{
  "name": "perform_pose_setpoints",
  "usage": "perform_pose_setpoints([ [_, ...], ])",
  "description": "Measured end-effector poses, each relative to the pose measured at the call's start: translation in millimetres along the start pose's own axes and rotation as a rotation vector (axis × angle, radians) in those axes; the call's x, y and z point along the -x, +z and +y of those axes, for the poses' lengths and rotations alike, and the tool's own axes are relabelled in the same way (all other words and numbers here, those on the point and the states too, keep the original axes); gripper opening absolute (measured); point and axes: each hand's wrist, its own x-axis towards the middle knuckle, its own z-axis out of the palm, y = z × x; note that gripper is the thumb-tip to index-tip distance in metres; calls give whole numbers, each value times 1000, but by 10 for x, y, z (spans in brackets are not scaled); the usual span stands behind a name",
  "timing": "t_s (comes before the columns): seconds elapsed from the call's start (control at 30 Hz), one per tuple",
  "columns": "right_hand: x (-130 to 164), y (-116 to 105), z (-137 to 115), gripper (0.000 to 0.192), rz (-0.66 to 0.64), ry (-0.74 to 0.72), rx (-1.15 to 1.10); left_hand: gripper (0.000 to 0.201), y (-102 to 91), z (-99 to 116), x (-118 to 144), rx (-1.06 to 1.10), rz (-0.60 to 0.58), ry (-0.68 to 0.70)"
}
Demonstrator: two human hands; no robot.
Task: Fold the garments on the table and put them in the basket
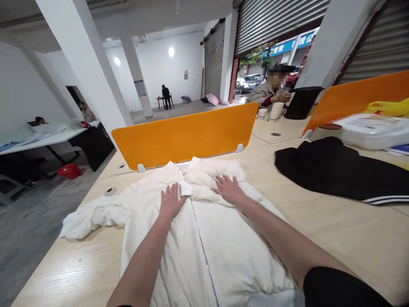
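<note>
A white padded jacket lies flat on the light wooden table, zip running down its middle. Its left sleeve stretches out to the left; the right sleeve is folded in over the chest. My left hand rests flat on the upper left of the jacket, fingers spread, touching the cuff of the folded sleeve. My right hand lies flat on that folded sleeve near the collar. Neither hand grips anything.
An orange divider panel stands just behind the jacket. A black garment with white stripes lies to the right. Another orange panel, a white container and a black bin are further right. A person sits behind the bin; others sit far left.
</note>
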Motion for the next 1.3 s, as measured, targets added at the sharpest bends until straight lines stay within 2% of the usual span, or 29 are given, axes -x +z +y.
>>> perform_pose_setpoints([
  [0.07,64,144,39,49,-53,-12,64,67,-20,19,33,-7,84,75],
  [0.13,88,217,54,51,-47,-32,86,60,-47,37,37,-22,142,186],
  [0.33,55,205,71,55,-24,-38,94,31,-225,111,-120,-78,116,379],
  [0.5,47,228,126,57,-19,-33,25,24,-335,138,-38,-232,190,392],
  [0.6,39,233,158,59,-18,-34,-32,26,-313,137,102,-294,163,399],
  [0.7,31,158,153,56,-12,-11,-80,29,-307,198,181,-254,114,285],
  [0.8,36,7,65,54,63,25,-153,36,-319,320,168,-149,194,238],
  [0.87,51,-71,-40,56,128,-5,-173,45,-292,392,129,-76,254,253],
  [0.9,61,-86,-98,57,120,-35,-174,48,-259,414,106,-47,241,260],
  [1.03,106,19,-270,62,-114,-174,-151,51,-54,398,28,35,8,253],
  [1.1,120,104,-293,65,-155,-214,-128,49,37,353,5,67,-24,239],
  [1.2,121,177,-284,67,-128,-210,-111,47,120,285,-14,130,33,281],
  [1.3,113,177,-275,67,-121,-201,-103,45,163,217,-20,268,141,365],
])
